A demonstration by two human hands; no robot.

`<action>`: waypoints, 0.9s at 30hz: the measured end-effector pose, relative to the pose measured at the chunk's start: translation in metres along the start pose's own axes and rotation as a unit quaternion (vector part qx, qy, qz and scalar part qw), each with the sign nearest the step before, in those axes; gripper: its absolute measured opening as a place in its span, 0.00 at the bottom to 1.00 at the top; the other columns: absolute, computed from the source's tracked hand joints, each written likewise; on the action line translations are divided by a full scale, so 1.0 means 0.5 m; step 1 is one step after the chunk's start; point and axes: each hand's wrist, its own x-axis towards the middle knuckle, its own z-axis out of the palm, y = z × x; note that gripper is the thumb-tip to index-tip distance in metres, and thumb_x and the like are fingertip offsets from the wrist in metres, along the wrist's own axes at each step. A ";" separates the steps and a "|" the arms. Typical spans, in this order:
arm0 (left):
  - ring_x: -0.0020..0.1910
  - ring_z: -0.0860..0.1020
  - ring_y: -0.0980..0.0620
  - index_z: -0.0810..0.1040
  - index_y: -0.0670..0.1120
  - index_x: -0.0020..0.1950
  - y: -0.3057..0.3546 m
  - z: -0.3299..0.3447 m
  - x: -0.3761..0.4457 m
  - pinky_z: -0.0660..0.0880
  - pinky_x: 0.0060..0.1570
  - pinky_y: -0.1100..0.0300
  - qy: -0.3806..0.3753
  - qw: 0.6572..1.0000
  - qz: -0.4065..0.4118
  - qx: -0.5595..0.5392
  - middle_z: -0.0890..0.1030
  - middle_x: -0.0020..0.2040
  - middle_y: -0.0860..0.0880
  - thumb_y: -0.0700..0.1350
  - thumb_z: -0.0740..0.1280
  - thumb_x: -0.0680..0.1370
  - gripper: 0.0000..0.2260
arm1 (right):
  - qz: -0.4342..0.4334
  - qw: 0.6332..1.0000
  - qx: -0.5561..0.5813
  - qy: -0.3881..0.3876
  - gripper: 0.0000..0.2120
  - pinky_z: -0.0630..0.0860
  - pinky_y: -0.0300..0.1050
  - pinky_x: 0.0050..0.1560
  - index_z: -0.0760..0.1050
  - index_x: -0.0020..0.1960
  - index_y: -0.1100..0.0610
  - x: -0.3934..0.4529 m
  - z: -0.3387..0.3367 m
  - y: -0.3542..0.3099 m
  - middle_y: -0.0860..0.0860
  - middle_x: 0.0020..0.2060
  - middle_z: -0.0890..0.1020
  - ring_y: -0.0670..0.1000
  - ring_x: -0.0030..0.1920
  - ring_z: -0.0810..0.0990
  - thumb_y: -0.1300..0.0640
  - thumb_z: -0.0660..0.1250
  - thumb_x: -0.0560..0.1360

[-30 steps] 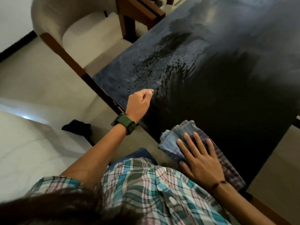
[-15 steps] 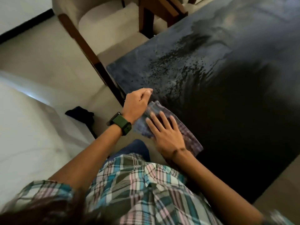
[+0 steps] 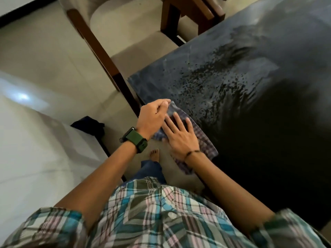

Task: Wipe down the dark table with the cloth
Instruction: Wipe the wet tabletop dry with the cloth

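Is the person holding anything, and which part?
The right hand lies flat on the middle of the cloth, pressing, not gripping. The left hand is curled at its far corner; a pinch can't be told.

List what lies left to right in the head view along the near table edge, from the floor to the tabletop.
Dark bundle on the floor → green wristwatch → left hand → right hand → checked cloth → dark table.

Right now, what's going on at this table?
A person is wiping the dark table with a checked cloth. The right hand presses flat on the cloth near the table's corner, part of it hanging over the edge. The left hand, loosely curled, touches the cloth's far end. Dark speckles remain on the surface beyond the cloth.
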 end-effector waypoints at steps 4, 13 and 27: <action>0.58 0.76 0.48 0.76 0.42 0.60 -0.013 -0.024 0.017 0.69 0.54 0.66 -0.005 1.000 -0.002 0.027 0.80 0.58 0.42 0.44 0.57 0.80 0.14 | 0.008 1.000 0.004 -0.020 0.28 0.33 0.57 0.73 0.39 0.77 0.50 0.172 -0.042 -0.044 0.47 0.77 0.41 0.52 0.75 0.35 0.48 0.47 0.82; 0.48 0.75 0.61 0.77 0.42 0.59 -0.073 -0.072 0.092 0.68 0.42 0.80 0.008 0.999 -0.022 -0.034 0.81 0.56 0.46 0.43 0.57 0.80 0.13 | 0.048 0.998 -0.012 0.037 0.26 0.50 0.58 0.70 0.58 0.74 0.52 -0.123 0.031 0.028 0.48 0.76 0.58 0.56 0.75 0.55 0.43 0.44 0.80; 0.50 0.76 0.60 0.77 0.42 0.58 -0.120 -0.110 0.196 0.68 0.45 0.80 0.006 0.999 -0.005 -0.040 0.81 0.56 0.45 0.43 0.58 0.79 0.12 | 0.107 0.994 0.012 0.012 0.31 0.36 0.63 0.71 0.40 0.77 0.49 0.302 -0.057 -0.029 0.48 0.77 0.42 0.55 0.76 0.39 0.40 0.35 0.76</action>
